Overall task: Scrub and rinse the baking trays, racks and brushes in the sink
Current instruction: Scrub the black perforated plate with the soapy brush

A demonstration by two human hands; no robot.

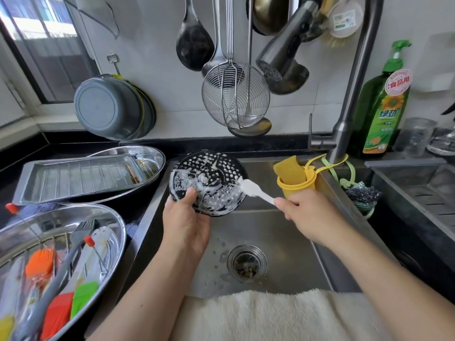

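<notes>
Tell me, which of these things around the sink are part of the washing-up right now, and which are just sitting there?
In use:
left hand holding the soapy black perforated disc
right hand scrubbing with the white brush
sink

Waiting or idle:
silicone brushes in the oval tray
rectangular tray
yellow sponge
dish soap bottle
hanging ladles and wire skimmer

The brushed stainless-steel sink looks matt beside the glossy black stone surface, where mirror-bright oval metal trays hold soft silicone brushes, while the round black perforated plate is foam-slicked and a rough cream terry towel drapes the sink's front edge.
</notes>
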